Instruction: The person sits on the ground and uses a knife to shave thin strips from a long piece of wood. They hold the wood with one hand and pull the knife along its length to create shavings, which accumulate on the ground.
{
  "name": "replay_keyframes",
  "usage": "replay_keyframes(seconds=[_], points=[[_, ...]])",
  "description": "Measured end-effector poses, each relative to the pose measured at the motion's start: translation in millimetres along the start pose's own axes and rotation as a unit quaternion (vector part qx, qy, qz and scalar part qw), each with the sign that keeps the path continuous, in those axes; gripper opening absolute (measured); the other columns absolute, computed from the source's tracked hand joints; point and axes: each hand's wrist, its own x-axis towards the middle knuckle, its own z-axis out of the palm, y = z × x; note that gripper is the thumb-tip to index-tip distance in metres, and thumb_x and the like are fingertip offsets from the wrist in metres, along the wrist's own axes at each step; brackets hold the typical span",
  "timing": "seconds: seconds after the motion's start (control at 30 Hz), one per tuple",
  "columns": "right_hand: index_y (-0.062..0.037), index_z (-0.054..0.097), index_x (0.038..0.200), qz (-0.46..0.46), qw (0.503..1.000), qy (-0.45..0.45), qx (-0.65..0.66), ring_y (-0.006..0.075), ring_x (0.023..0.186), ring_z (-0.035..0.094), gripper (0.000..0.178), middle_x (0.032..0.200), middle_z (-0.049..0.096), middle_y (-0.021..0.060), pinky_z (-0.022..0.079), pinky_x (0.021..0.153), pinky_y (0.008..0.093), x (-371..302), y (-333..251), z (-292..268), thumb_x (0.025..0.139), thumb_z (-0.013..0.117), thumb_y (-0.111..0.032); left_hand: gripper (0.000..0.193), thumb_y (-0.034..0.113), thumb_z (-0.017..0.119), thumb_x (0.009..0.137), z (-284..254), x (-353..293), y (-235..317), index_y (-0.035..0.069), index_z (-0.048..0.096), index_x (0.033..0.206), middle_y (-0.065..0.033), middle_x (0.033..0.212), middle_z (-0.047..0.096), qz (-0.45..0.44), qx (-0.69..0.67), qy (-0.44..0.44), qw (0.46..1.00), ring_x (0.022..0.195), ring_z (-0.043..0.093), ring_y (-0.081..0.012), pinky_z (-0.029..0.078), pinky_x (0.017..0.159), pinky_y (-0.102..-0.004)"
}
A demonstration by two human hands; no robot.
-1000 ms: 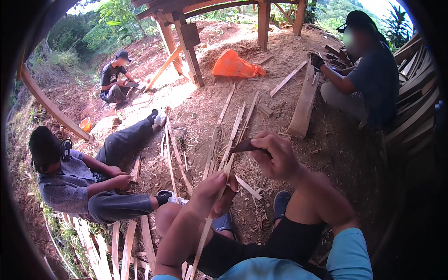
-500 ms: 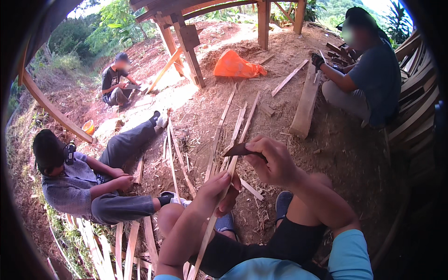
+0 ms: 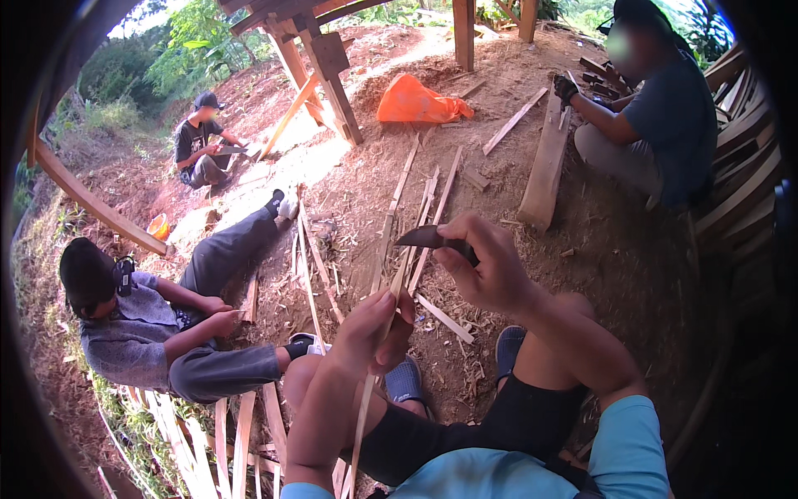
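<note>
My right hand (image 3: pixel 490 259) is closed around a small dark knife (image 3: pixel 422 239), its pointed blade turned to the left. Between the thumb and fingers of my left hand (image 3: pixel 376 331) is a thin pale wooden strip (image 3: pixel 360 428). The strip runs from beside my left leg up through that hand and towards the blade. The blade is just above the strip's upper part; I cannot tell whether they touch. My fingers hide part of the strip.
Several wooden strips (image 3: pixel 438 218) and shavings lie on the earth ahead. A thick plank (image 3: pixel 544 179) sits by a person (image 3: pixel 665 125) at right. Another person (image 3: pixel 141 324) sits close at left, a third (image 3: pixel 204 141) farther back. An orange sheet (image 3: pixel 420 101) lies near wooden posts (image 3: pixel 326 71).
The knife in my right hand has moved slightly up and away from my left hand. The left hand still holds the strip and has shifted a little up and left. The view has tilted slightly.
</note>
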Motion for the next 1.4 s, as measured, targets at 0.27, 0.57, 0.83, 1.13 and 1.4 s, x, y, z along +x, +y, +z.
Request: replay_keyframes(seconds=[0.27,0.57,0.83,1.13,1.4], points=[[-0.0023,0.050,0.092,-0.006,0.999,0.039,0.004,0.0276,0.059,0.058,0.014,0.071,0.054,0.0130,0.044,0.051,0.0340,1.8,5.2,3.6,0.083,0.058,-0.009,0.036,0.037,0.036,0.095,1.5,2.7,2.4,0.003,0.048,0.092,-0.0022,0.043,0.039,0.008,0.001,-0.010,1.000,0.029,0.032,-0.0089,0.026,0.027,-0.0207],[-0.0029,0.048,0.092,0.018,0.999,-0.007,0.037,0.0291,0.063,0.059,0.014,0.075,0.055,0.0134,0.045,0.055,0.0359,5.3,-1.7,11.5,0.083,0.058,-0.009,0.036,0.036,0.037,0.095,5.1,0.9,6.8,0.002,0.048,0.092,-0.0026,0.044,0.038,0.010,0.021,0.028,0.999,0.029,0.032,-0.0097,0.025,0.028,-0.0218],[-0.0024,0.047,0.094,0.088,0.995,0.041,-0.017,0.0248,0.056,0.056,0.015,0.069,0.054,0.0124,0.042,0.051,0.0341,11.9,9.5,0.9,0.085,0.056,-0.011,0.037,0.037,0.037,0.094,0.4,5.4,5.0,0.002,0.047,0.091,-0.0026,0.044,0.036,-0.014,0.020,0.026,0.999,0.030,0.032,-0.0109,0.024,0.028,-0.0234],[-0.0024,0.049,0.092,-0.005,0.995,-0.069,0.068,0.0160,0.058,0.056,0.016,0.065,0.054,0.0082,0.042,0.053,0.0301,0.2,-5.0,0.8,0.085,0.059,-0.013,0.034,0.035,0.037,0.094,7.6,1.2,8.9,0.003,0.049,0.091,-0.0038,0.044,0.038,-0.003,-0.005,0.013,1.000,0.029,0.032,-0.0109,0.026,0.027,-0.0227],[-0.0037,0.049,0.092,0.042,0.999,-0.004,0.000,0.0168,0.052,0.054,0.015,0.062,0.053,0.0065,0.041,0.048,0.0301,4.8,10.9,6.8,0.084,0.059,-0.013,0.034,0.037,0.038,0.094,-1.4,7.8,11.6,0.005,0.049,0.092,-0.0010,0.045,0.039,0.005,0.070,0.045,0.997,0.031,0.035,-0.0099,0.026,0.029,-0.0219]])
